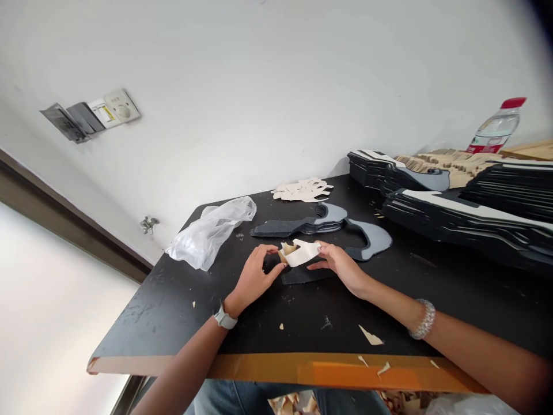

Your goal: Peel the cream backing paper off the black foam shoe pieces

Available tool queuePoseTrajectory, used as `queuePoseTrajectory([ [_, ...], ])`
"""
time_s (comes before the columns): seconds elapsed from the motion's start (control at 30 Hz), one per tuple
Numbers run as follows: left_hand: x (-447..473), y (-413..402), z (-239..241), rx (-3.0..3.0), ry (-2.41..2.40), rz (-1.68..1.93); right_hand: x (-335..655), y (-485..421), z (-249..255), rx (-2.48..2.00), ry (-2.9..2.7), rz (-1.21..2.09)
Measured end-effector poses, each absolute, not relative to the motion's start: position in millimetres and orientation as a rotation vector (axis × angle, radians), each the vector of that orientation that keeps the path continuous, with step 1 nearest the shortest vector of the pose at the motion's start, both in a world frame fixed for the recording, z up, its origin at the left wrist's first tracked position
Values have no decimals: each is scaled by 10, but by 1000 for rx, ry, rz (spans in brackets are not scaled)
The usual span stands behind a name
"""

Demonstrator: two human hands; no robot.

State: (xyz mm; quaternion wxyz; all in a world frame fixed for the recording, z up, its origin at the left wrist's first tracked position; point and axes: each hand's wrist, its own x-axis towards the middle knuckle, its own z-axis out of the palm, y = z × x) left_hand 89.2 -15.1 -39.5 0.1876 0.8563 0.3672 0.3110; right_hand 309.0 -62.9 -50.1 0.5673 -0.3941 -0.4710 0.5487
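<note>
A cream, paper-like cut piece (305, 252) with a tan, curled left part is held between my two hands above the table. My left hand (254, 275) closes thumb and fingers at its left end. At its right end, my right hand (345, 270) pinches the edge between thumb and finger. Just below lies a dark felt-like piece (375, 237) with a curved grey end, partly hidden by my right hand. A small stack of similar dark pieces (280, 227) with grey ends rests right behind the hands.
A clear plastic bag (211, 230) lies left on the black table (164, 311). Cream strips (302, 189) are piled near the wall. Tall stacks of dark pieces (466, 216) fill the right side, with a red-capped bottle (496, 127) behind. Scraps (370, 335) lie near the taped front edge.
</note>
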Motion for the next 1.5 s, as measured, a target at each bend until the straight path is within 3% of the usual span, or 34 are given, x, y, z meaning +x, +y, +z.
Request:
queuePoseTrajectory([
  [0.53,871,-102,-361,2357,1048,955,3090,-687,-407,-903,-1069,1285],
  [0.97,717,155,-436,1820,1291,1229,3183,-657,-382,-951,-862,1189],
  [1.23,658,215,-421,1402,1236,1165,3286,-619,-319,-886,-738,1153],
  [1.5,667,226,-340,1112,973,1102,3463,-617,-178,-792,-717,809],
])
